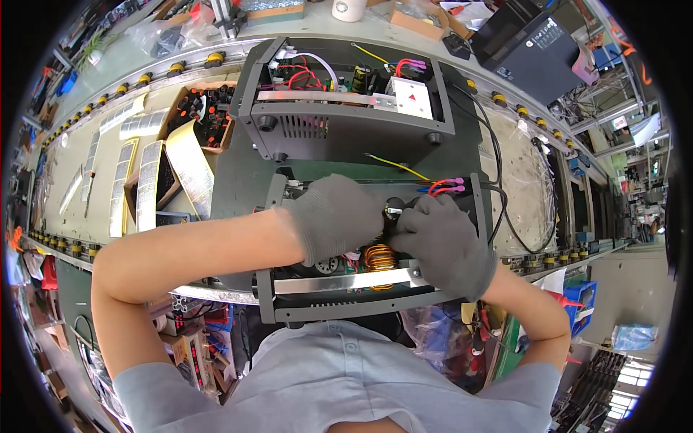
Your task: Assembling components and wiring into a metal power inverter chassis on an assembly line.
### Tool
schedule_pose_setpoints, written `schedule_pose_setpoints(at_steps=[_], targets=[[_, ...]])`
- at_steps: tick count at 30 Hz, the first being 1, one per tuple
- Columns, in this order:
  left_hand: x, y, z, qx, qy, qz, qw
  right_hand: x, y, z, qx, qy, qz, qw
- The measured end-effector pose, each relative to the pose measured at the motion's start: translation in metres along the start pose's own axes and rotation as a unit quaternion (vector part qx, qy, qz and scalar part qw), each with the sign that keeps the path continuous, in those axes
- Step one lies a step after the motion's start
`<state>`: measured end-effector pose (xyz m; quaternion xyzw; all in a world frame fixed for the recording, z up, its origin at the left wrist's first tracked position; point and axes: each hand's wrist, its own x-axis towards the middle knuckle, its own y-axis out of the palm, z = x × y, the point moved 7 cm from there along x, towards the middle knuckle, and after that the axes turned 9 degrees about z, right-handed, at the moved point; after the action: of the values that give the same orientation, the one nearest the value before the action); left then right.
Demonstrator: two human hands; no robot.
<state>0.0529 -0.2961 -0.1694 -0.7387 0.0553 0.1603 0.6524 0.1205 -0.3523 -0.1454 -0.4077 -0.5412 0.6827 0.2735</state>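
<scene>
Both my hands, in dark grey gloves, reach into an open grey metal case close to my body. My left hand is bent down inside it, with its fingertips hidden. Curled fingers show on my right hand; what they hold, if anything, is hidden. Between the hands stands a black cylindrical part. A copper-wound coil sits just below them, behind a metal bar. Red wires with pink connectors rise beyond my right hand, near a yellow-green wire.
A second open case with wiring stands behind the first. Left are a box of black and orange knobs and label sheets. Black cables loop at right. Roller rails run along the bench.
</scene>
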Motion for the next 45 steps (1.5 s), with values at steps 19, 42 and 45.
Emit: schedule_pose_setpoints(at_steps=[19,42,45], targets=[[0.006,-0.01,-0.002,-0.008,0.078,-0.008,0.997,-0.002,-0.005,0.008,-0.105,-0.012,0.118,0.987],[-0.004,-0.038,0.002,-0.019,0.088,0.027,0.996,-0.025,-0.038,-0.011,0.034,0.027,-0.156,0.987],[-0.037,-0.075,0.039,-0.041,0.017,-0.106,0.993,-0.028,-0.073,-0.048,0.083,0.014,-0.252,0.964]])
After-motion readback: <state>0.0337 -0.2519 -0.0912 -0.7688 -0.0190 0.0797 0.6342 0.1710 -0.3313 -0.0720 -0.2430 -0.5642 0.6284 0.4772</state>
